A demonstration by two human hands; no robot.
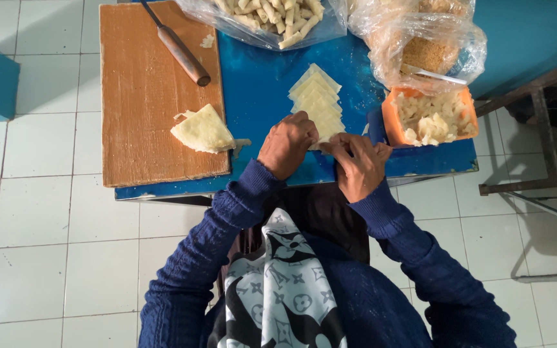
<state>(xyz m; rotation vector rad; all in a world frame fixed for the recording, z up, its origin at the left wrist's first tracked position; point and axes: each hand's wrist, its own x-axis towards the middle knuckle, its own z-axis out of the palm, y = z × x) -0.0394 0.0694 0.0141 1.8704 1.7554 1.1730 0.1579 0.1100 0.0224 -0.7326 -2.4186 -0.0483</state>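
Wrapper sheets (317,100), pale yellow and thin, lie fanned in an overlapping row on the blue table (259,84), and the row's long axis runs from the far middle of the tabletop down toward the near edge, ending right at our fingers. We have both hands at that near end. Our left hand (286,145) sits just on the left side of the lowest sheet, knuckles up and fingers curled down onto it. Our right hand (359,164) comes in from the right, its fingertips meeting the left hand's over the sheet's bottom corner. Both look pressed together in a pinch on that lowest sheet, though the fingers cover the contact, so we cannot be sure which hand has the firmer hold. Neither hand is clearly nearer; the sheet lies between them, just beyond the fingertips.

The sheets look soft and matte, cut square, with corners pointing toward the table's far edge.

Near the right edge sits an orange tub (430,116) of pale crumbly filling, close to our right hand. On the left a wooden board (143,90) carries a folded wrapper (204,130) and a knife (178,48). Clear bags (414,38) crowd the far edge.
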